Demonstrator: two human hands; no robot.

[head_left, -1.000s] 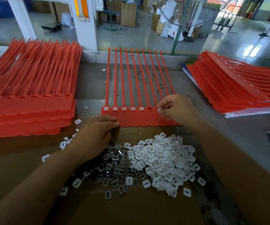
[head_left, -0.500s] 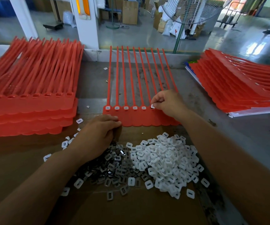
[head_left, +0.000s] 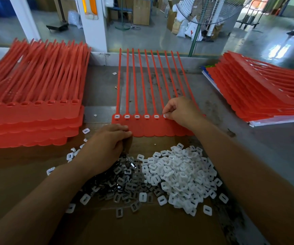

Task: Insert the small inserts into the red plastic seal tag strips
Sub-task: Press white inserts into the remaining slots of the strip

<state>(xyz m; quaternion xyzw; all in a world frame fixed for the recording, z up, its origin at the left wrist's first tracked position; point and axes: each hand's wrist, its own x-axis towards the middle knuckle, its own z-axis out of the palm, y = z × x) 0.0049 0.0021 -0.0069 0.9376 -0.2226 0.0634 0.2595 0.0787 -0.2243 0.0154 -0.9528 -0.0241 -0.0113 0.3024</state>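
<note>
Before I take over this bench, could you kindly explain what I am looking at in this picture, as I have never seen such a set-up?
There is no machine here: a person works with bare hands, and the one picture comes from a camera worn on the head, looking forward and down. On the table lies cardboard with a white heap and a grey heap of small inserts. Beyond them lies a red sheet of joined seal strips; its five leftmost slots already hold white pieces. The right hand pinches a white insert at the sixth slot. The left hand rests with curled fingers at the sheet's near edge; whether it holds anything is hidden. A left stack and a right stack of more red sheets flank it.
</note>
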